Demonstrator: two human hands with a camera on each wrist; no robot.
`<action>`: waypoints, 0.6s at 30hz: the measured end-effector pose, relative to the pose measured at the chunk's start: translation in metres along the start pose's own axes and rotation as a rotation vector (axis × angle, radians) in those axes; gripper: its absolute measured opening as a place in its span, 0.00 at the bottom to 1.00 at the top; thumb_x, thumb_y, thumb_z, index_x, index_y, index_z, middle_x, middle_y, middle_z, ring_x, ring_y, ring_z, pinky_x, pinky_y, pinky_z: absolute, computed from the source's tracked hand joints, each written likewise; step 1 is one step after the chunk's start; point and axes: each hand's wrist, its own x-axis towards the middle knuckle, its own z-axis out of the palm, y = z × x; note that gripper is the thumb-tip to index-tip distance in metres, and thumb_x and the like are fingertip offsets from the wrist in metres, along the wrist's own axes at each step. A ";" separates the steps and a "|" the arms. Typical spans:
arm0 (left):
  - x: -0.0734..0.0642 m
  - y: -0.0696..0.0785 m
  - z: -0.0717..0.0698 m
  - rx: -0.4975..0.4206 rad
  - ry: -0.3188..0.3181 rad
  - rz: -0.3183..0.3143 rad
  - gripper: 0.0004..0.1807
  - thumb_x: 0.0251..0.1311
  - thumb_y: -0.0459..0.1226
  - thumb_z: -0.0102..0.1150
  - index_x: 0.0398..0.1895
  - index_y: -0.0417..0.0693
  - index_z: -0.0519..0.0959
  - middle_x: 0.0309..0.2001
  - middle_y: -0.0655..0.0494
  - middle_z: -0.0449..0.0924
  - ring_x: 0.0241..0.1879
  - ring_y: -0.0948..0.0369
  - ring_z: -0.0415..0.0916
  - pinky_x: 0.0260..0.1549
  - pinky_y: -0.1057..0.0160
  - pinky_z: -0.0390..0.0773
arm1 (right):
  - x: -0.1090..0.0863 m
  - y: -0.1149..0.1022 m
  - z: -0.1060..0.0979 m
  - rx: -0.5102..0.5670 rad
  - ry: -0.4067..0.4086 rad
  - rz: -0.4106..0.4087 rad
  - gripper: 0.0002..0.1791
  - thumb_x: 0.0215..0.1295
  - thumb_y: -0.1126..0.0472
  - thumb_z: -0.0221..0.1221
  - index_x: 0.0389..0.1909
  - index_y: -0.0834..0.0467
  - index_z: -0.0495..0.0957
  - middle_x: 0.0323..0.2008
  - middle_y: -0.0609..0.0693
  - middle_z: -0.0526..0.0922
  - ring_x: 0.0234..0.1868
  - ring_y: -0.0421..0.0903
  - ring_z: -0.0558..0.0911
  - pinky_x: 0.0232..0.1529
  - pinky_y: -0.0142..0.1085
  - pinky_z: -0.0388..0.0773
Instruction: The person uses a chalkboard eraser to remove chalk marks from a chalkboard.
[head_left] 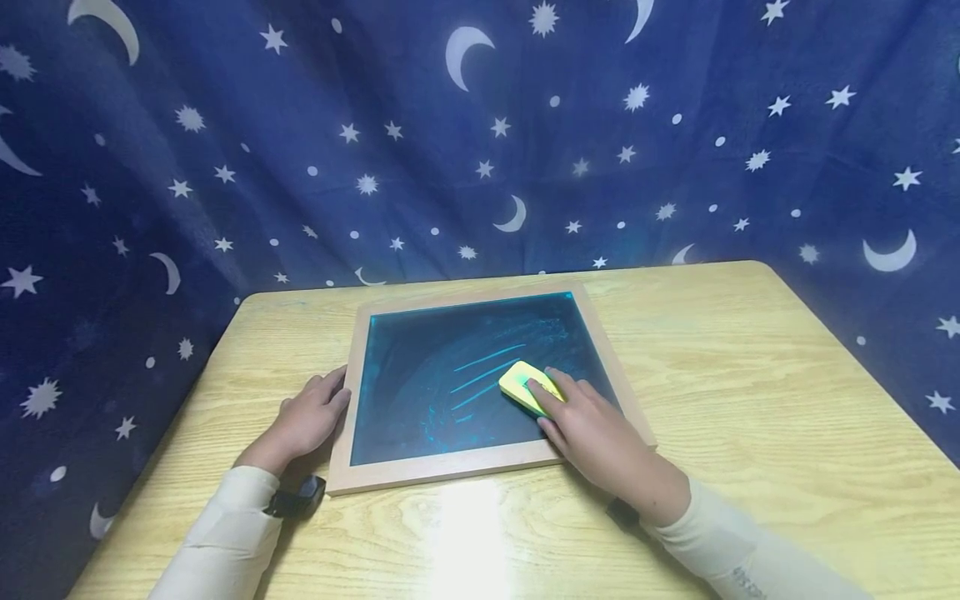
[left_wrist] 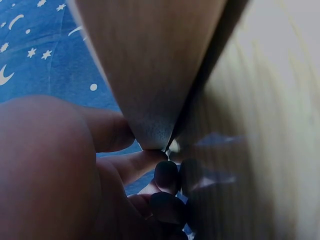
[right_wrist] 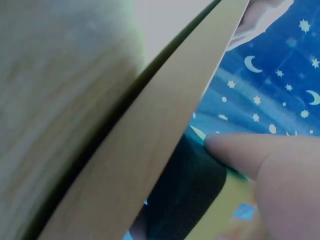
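Observation:
A small chalkboard (head_left: 405,358) in a pale wooden frame lies flat on the table, with several blue-green chalk strokes (head_left: 483,367) and smudges on its dark surface. My right hand (head_left: 600,433) grips a yellow eraser (head_left: 517,377) with a dark green underside, pressed on the board right beside the strokes. From the right wrist, the dark eraser pad (right_wrist: 187,185) shows behind the frame's near edge, the thumb against its side. My left hand (head_left: 307,417) holds the frame's left edge. In the left wrist view the thumb and fingers (left_wrist: 132,165) meet the frame's side (left_wrist: 150,65).
The light wood-grain table (head_left: 750,375) extends around the board, farther to the right than to the left. A dark blue curtain (head_left: 420,150) with white moons and stars hangs behind it and along both sides. Each wrist wears a black strapped device (head_left: 300,498).

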 end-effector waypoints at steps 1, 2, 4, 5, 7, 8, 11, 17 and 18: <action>0.000 0.000 0.000 -0.001 -0.001 0.000 0.31 0.78 0.45 0.32 0.78 0.39 0.55 0.57 0.37 0.72 0.57 0.43 0.71 0.54 0.35 0.61 | 0.000 0.002 0.000 -0.004 -0.007 0.006 0.27 0.67 0.58 0.65 0.66 0.59 0.75 0.62 0.66 0.76 0.50 0.62 0.82 0.49 0.50 0.82; 0.000 0.000 0.000 -0.002 -0.002 0.001 0.31 0.78 0.45 0.32 0.78 0.39 0.55 0.57 0.37 0.72 0.57 0.43 0.70 0.54 0.35 0.61 | 0.000 0.004 -0.001 -0.005 -0.012 0.014 0.27 0.67 0.58 0.64 0.66 0.59 0.74 0.61 0.66 0.76 0.50 0.62 0.82 0.48 0.50 0.82; 0.000 0.000 -0.001 -0.003 -0.003 0.004 0.31 0.78 0.45 0.32 0.78 0.39 0.55 0.57 0.37 0.71 0.58 0.43 0.70 0.54 0.34 0.60 | 0.001 0.007 -0.002 -0.012 -0.023 0.030 0.27 0.68 0.58 0.64 0.66 0.59 0.74 0.61 0.67 0.76 0.49 0.62 0.82 0.47 0.50 0.83; 0.000 0.000 -0.002 -0.003 -0.002 0.006 0.31 0.78 0.46 0.32 0.78 0.39 0.55 0.57 0.37 0.71 0.58 0.42 0.70 0.54 0.34 0.60 | 0.001 0.009 -0.002 -0.015 -0.028 0.040 0.27 0.68 0.58 0.63 0.66 0.58 0.74 0.61 0.66 0.75 0.49 0.62 0.82 0.47 0.51 0.82; 0.001 0.001 -0.003 -0.003 0.001 0.009 0.31 0.78 0.46 0.31 0.78 0.39 0.55 0.58 0.37 0.71 0.58 0.42 0.70 0.53 0.34 0.60 | 0.002 0.013 -0.004 -0.022 -0.035 0.053 0.27 0.68 0.58 0.63 0.67 0.58 0.74 0.61 0.67 0.75 0.48 0.62 0.82 0.47 0.51 0.82; 0.001 0.001 -0.004 -0.003 0.001 0.010 0.31 0.78 0.46 0.31 0.78 0.39 0.54 0.58 0.36 0.71 0.59 0.41 0.70 0.53 0.34 0.60 | 0.003 0.015 -0.005 -0.023 -0.037 0.058 0.26 0.69 0.58 0.63 0.66 0.59 0.73 0.61 0.67 0.75 0.48 0.62 0.82 0.47 0.52 0.82; 0.002 0.001 -0.004 -0.002 0.000 0.010 0.31 0.79 0.46 0.31 0.78 0.38 0.54 0.59 0.36 0.70 0.59 0.41 0.69 0.53 0.34 0.61 | 0.003 0.017 -0.007 -0.025 -0.041 0.065 0.26 0.68 0.58 0.63 0.66 0.59 0.73 0.60 0.67 0.75 0.49 0.63 0.82 0.48 0.52 0.82; 0.000 0.000 -0.002 -0.004 -0.010 0.010 0.31 0.79 0.45 0.32 0.78 0.38 0.55 0.58 0.36 0.71 0.59 0.41 0.69 0.53 0.33 0.60 | 0.001 0.012 -0.008 -0.033 -0.048 0.068 0.27 0.67 0.57 0.64 0.65 0.59 0.74 0.60 0.67 0.76 0.50 0.62 0.82 0.48 0.52 0.82; 0.000 0.001 -0.002 -0.003 -0.010 0.011 0.31 0.79 0.45 0.32 0.78 0.38 0.55 0.58 0.36 0.71 0.58 0.42 0.70 0.53 0.33 0.60 | 0.000 0.011 -0.008 -0.035 -0.049 0.067 0.27 0.67 0.57 0.64 0.65 0.59 0.74 0.60 0.67 0.76 0.50 0.62 0.82 0.48 0.52 0.82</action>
